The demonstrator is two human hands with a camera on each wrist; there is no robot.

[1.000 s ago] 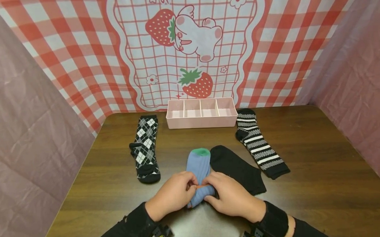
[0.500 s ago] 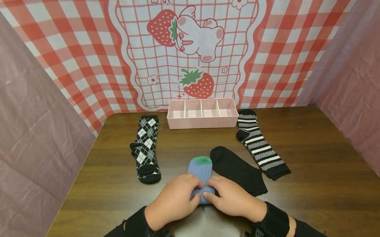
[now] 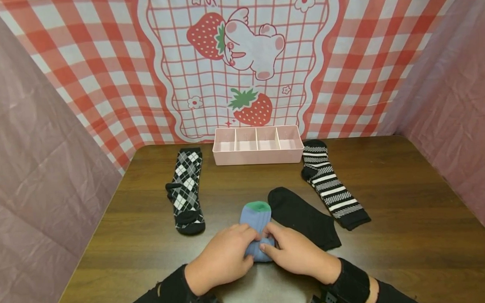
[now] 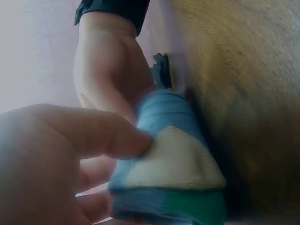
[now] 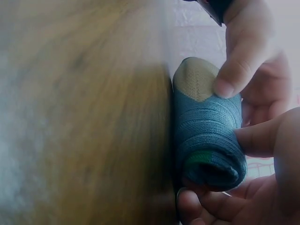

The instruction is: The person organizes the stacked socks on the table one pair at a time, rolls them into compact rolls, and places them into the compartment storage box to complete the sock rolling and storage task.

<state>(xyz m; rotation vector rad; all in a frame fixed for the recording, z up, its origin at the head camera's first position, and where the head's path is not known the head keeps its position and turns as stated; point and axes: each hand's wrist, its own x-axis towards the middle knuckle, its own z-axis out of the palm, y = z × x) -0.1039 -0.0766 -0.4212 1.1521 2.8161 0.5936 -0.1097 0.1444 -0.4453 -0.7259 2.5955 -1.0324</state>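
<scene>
A blue sock (image 3: 254, 218) with a green toe lies near the front of the table, its near end rolled up. My left hand (image 3: 226, 257) grips the roll from the left, and my right hand (image 3: 300, 252) holds it from the right, thumb on top. Seen from the left wrist, a beige patch on the sock (image 4: 176, 161) shows beneath the left thumb. The right wrist view shows the sock (image 5: 206, 122) as a thick roll close against the tabletop, its spiral end facing the camera. In the head view, fingers hide part of the roll.
Right beside the right hand lies a black sock (image 3: 302, 216). Farther right is a black-and-white striped sock (image 3: 332, 184), and an argyle sock (image 3: 186, 189) lies at left. A pink box (image 3: 258, 157) with several compartments stands at the table's back edge.
The sock's green toe end has come nearer to me, and its near end has become a more compact roll. Both hands have stayed on it, with little movement in the last half second.
</scene>
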